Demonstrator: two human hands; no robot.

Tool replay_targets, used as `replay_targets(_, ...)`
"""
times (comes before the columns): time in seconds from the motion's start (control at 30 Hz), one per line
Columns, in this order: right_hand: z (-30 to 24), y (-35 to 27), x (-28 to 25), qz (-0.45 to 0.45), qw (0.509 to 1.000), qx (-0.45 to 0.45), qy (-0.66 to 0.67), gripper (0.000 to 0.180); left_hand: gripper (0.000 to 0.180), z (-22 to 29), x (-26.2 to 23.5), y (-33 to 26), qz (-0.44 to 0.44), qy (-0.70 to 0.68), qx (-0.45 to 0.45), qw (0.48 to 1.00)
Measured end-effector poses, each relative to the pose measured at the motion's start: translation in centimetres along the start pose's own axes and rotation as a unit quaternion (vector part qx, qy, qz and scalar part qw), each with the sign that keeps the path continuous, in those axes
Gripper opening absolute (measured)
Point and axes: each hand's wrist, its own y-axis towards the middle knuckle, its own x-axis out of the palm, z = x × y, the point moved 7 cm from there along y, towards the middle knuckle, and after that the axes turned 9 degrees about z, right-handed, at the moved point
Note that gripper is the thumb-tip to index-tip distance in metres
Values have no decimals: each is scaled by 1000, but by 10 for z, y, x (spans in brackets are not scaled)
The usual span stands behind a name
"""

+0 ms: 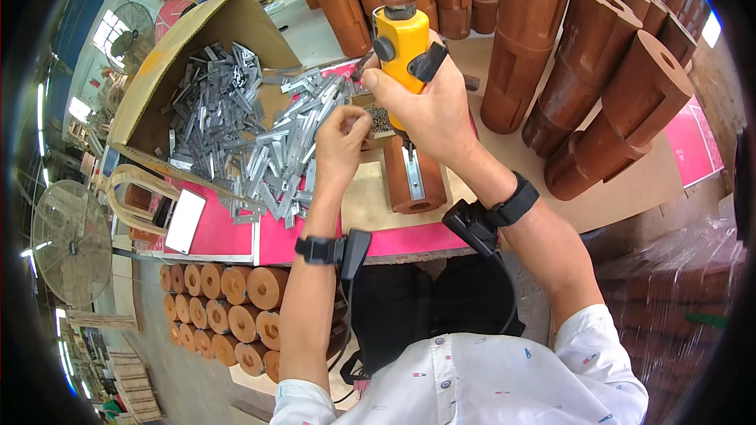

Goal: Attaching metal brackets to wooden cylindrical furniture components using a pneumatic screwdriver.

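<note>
My right hand (429,114) grips a yellow power screwdriver (400,43) held upright, its tip pointing down at a brown wooden piece (411,177) that lies on the bench with a silver metal bracket (412,173) on top. My left hand (342,138) is beside it, fingers pinched at a small box of screws (379,120); something small seems held between the fingertips, but I cannot make it out. Both wrists carry black bands with small devices.
A heap of silver metal brackets (260,138) spills from an open cardboard box (169,63) at the left. Brown turned wooden pieces (606,71) stand stacked at the right and back. A phone (186,220) lies near the bench edge. More wooden cylinders (224,307) and a fan (71,240) are below left.
</note>
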Motion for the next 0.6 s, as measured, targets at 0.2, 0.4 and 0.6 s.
replay_targets(0.2, -19, 8, -5, 7, 998, 8, 55, 41, 7, 15, -3, -64, -48, -81, -54, 994)
replay_targets(0.4, -52, 6, -8, 0, 997, 18, 81, 33, 15, 31, 8, -98, -112, -56, 26, 992)
replay_targets(0.6, -58, -3, -8, -14, 997, 38, 73, 33, 23, 41, 13, -103, -71, -64, 56, 994)
